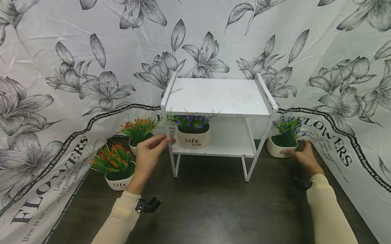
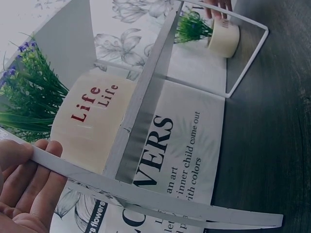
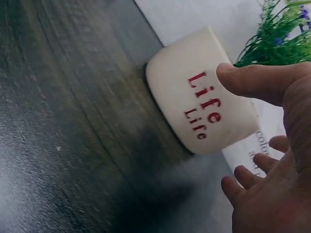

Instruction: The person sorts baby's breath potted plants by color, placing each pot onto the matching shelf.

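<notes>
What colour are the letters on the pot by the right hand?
Red letters, best seen in the right wrist view.

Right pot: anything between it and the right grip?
Nothing visible. The right grip is open beside the right pot, thumb overlapping it in the right wrist view; contact can't be told. The shelf stands on the pot's other side, off that path.

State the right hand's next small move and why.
Probably close the right hand around the purple-flowered pot beside the shelf: its thumb and fingers stand apart near the pot, holding nothing, while the left hand pinches the shelf's frame.
</notes>
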{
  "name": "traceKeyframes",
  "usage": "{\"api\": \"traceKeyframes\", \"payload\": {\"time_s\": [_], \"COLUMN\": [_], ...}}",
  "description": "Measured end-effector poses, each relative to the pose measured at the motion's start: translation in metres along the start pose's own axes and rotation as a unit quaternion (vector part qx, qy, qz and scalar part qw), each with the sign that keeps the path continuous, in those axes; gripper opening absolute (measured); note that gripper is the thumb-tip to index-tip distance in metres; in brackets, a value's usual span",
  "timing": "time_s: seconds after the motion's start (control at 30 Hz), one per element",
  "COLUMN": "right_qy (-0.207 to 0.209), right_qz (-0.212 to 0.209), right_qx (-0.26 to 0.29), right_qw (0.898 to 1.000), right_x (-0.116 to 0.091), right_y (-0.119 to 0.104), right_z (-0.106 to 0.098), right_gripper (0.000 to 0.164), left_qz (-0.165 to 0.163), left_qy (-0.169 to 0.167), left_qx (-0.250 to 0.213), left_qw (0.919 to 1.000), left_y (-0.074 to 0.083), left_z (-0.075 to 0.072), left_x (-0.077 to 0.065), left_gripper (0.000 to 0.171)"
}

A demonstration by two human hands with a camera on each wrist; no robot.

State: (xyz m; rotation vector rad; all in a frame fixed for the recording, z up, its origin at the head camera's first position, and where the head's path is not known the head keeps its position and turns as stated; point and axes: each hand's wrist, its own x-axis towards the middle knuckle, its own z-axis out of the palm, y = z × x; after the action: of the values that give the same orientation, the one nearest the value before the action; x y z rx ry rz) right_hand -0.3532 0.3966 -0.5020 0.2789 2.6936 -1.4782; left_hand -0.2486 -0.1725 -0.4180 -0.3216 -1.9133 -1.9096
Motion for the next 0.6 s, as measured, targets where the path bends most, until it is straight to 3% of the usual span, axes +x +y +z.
{"api": "traceKeyframes", "payload": {"time_s": [0.27, 0.6], "right_qy": [-0.012, 0.049], "right_qz": [-0.020, 0.001], "right_qx": [0.010, -0.034], "right_qw": [1.000, 0.998], "right_x": [0.008, 0.009], "right_y": [-0.002, -0.001], "right_z": [0.016, 0.028], "right_gripper": [0.121, 0.123], "left_qz": [-0.001, 0.002], "left_qy": [0.002, 0.002], "left_qx": [0.015, 0.011], "left_qw": [0.9999, 0.9999], "left_y": [0.000, -0.003], "left_z": [-0.001, 0.000], "left_x": [0.000, -0.002], "left_gripper": [0.022, 0.021]}}
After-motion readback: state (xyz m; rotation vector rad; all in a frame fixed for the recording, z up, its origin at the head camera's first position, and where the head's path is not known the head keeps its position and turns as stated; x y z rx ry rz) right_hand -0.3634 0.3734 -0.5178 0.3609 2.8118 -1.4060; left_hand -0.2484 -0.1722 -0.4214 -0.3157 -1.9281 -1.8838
